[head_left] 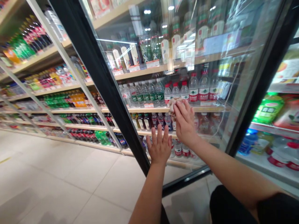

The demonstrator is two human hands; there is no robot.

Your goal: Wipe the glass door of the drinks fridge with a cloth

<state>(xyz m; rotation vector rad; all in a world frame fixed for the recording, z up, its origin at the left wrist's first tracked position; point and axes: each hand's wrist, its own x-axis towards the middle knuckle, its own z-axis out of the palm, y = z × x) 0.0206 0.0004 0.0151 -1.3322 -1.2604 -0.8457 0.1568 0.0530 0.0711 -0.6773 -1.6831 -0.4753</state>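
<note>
The right hand [185, 120] is holding a crumpled cloth [172, 108] under nearly straight fingers against the glass door [224, 127], at three o'clock from centre. At the cloth's seven o'clock, the left hand [159, 146] is spreading wide, empty.

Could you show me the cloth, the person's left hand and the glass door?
Cloth [172, 106]: head view, on its crumpled, uncovered left part.
Left hand [159, 147]: head view, on the back of it.
Glass door [106, 84]: head view, on its black left frame.
</note>
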